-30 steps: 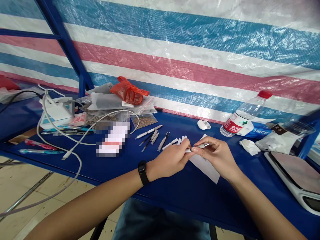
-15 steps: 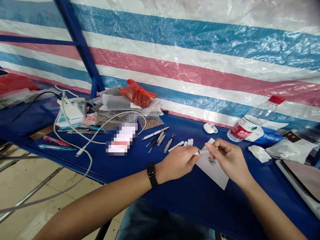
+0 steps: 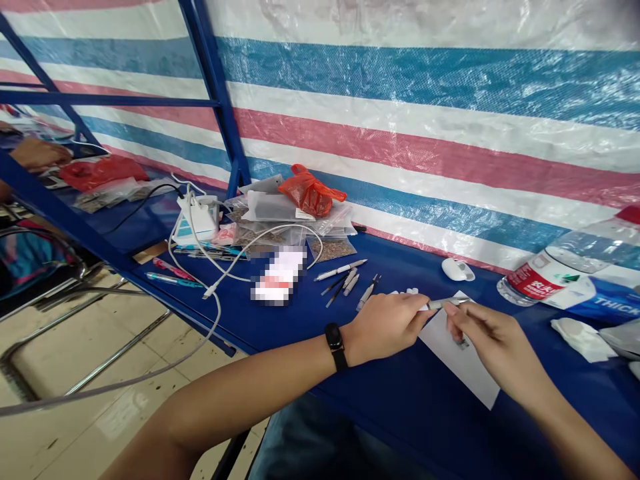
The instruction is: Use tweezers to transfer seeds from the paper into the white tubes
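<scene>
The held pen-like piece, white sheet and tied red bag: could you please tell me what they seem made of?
Pen-like piece: pale, slightly shiny; plastic or metal, I cannot tell. White sheet: probably matt paper, thin with straight edges. Red bag: likely thin plastic film, glossy and crinkled.

Left forearm (image 3: 260,387) slants across the worktop's (image 3: 430,397) front edge, wrist nearly straight; left hand (image 3: 385,327) back-up, fingers curled, thumb pressed in. Right forearm (image 3: 567,420) angles inward; right hand (image 3: 495,340) pinching, thumb uppermost, fingertips near the left's.
</scene>
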Tool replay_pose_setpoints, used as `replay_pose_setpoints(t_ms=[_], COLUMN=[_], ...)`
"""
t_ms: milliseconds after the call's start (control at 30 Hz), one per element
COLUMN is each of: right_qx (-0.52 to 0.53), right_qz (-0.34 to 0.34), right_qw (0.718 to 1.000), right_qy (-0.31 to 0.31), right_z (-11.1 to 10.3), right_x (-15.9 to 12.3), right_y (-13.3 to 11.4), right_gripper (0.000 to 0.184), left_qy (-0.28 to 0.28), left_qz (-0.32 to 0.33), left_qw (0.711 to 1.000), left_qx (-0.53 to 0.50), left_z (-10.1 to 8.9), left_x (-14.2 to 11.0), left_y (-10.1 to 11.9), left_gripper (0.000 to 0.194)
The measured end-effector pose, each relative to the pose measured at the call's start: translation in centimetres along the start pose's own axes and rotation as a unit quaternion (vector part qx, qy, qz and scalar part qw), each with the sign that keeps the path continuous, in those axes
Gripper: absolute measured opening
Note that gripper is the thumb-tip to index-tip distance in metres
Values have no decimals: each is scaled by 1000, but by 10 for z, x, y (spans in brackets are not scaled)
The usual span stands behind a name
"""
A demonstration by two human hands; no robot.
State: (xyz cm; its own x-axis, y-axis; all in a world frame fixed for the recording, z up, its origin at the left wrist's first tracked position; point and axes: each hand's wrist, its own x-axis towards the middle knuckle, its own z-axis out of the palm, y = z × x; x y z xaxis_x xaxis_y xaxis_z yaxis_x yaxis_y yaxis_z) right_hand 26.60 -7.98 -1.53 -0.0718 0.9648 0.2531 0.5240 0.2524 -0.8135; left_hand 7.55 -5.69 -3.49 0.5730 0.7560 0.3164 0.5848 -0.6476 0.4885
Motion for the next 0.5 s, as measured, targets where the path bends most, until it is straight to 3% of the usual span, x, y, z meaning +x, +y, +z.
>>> replay_pose_setpoints(t_ms=[67, 133, 300, 367, 500], right_qx=[30, 34, -92, -92, -21], right_qz=[21, 20, 34, 49, 6], right_qw=[998, 998, 994, 993, 1000], right_qy=[46, 48, 43, 46, -20], right_z=[1, 2, 0, -3, -14], right_x=[-1, -2, -3, 0, 9], right_y=[-2, -4, -6, -5, 0], right_gripper=[45, 48, 66, 70, 60], left_qy=[-3, -14, -37, -31, -5], left_qz=[9, 19, 51, 45, 19], left_qw=[1000, 999, 996, 996, 999], left_qx=[15, 26, 64, 66, 32], left_z=[0, 1, 6, 7, 6], left_x=[0, -1, -4, -4, -2], left_y=[1, 1, 3, 3, 4], left_gripper=[24, 24, 25, 26, 26])
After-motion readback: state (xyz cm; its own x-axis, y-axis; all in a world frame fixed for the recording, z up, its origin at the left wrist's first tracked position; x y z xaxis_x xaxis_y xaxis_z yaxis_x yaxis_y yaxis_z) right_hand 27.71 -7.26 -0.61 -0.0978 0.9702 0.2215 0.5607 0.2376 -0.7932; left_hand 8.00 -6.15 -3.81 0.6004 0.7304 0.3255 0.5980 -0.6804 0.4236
